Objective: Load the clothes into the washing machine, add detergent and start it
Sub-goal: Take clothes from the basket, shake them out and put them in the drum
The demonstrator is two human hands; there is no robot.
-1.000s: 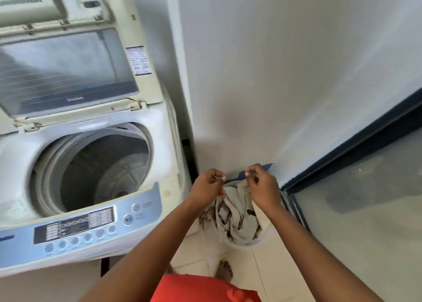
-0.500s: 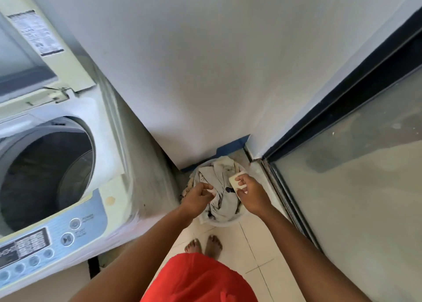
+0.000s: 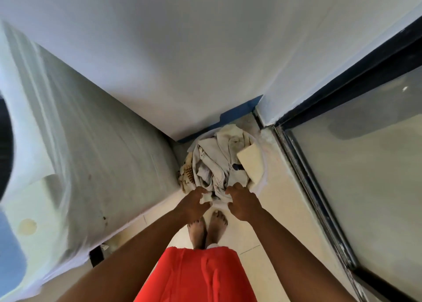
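A round white basket (image 3: pixel 262 164) stands on the floor in the corner, heaped with grey and cream clothes (image 3: pixel 214 164). A flat cream piece (image 3: pixel 250 162) lies on its right side. Both of my hands reach down to the near edge of the pile. My left hand (image 3: pixel 194 202) pinches a small white bit of cloth at its fingertips. My right hand (image 3: pixel 242 202) has its fingers curled into the grey cloth, with the tips hidden. The washing machine (image 3: pixel 96 146) fills the left of the view, blurred, with only a sliver of its drum opening showing.
A white wall (image 3: pixel 205 50) runs behind the basket, with a blue skirting strip (image 3: pixel 239 110). A dark-framed glass sliding door (image 3: pixel 354 164) closes off the right. My bare feet (image 3: pixel 207 228) stand on pale tiles just short of the basket.
The view has tipped down and to the right, so the machine's lid and panel have left the frame. Both hands have dropped from above the basket to the near edge of the pile.
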